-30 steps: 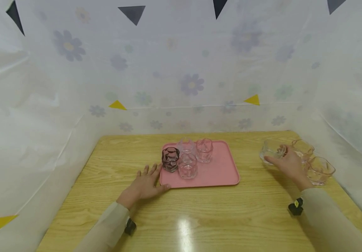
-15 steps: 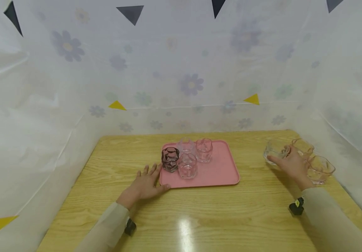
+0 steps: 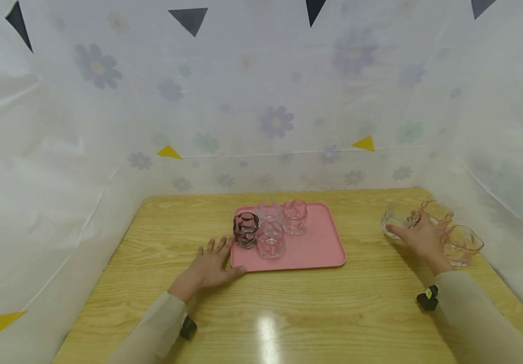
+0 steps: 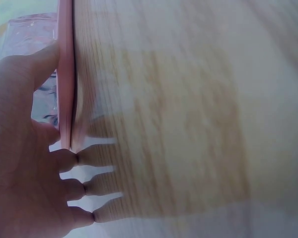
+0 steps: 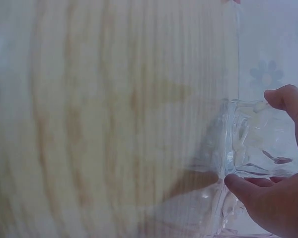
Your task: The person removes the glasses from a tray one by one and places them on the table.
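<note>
In the head view my right hand (image 3: 425,242) grips a clear faceted glass (image 3: 391,216) at the table's right side. The right wrist view shows the thumb and fingers on opposite sides of that glass (image 5: 260,141). Close by stand two pink-tinted glasses, one behind the hand (image 3: 438,210) and another to its right (image 3: 463,245). My left hand (image 3: 209,267) lies with spread, straight fingers at the front left corner of a pink tray (image 3: 316,247). In the left wrist view the hand (image 4: 20,163) is right by the tray's rim (image 4: 65,74).
Grouped on the tray's left half are a dark smoky glass (image 3: 246,230), a clear glass at the front (image 3: 271,241), another clear one behind (image 3: 268,208) and a pinkish glass (image 3: 295,217). Patterned white sheeting (image 3: 243,126) walls in the wooden table (image 3: 334,313).
My right hand and the clear glass have shifted slightly to the right, close to the pink-tinted glasses, then stayed there. The left hand and the tray have not moved.
</note>
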{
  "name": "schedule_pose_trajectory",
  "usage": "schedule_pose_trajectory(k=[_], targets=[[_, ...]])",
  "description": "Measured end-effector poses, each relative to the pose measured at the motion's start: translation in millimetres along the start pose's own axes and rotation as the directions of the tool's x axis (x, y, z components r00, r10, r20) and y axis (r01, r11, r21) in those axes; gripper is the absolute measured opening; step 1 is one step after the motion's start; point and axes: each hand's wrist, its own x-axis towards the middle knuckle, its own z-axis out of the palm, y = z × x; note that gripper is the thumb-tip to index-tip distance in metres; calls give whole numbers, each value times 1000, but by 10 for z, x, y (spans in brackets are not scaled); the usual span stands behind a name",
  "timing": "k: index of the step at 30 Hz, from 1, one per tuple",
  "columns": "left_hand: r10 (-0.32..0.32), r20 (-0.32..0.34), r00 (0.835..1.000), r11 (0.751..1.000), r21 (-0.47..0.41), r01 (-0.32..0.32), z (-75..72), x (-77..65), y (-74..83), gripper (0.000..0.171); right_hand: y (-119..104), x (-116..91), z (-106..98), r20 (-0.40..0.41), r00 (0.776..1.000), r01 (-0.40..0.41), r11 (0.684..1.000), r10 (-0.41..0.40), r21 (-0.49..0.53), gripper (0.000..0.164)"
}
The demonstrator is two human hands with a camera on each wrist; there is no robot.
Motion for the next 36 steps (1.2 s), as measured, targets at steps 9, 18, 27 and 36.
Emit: schedule_pose_trajectory(k=[9,18,27,36], targets=[[3,-3,1000,1000,1,-3,-6,-3,-1,98,0,-10,5,7,1000,6,999,-6,43,114],[3,10,1000,1000,-5,-3,-25,-10,14,98,-48,-49,-7,-3,1000,-11,999,12,45,119],[3,10,1000,1000,3,-3,-28,-1,4,98,-176,-6,-57,-114,992,61,998,-57,31,108],[3,9,1000,1000,7,-3,-26,-1,11,98,-515,-18,-68,-108,982,156,988,-154,13,102]])
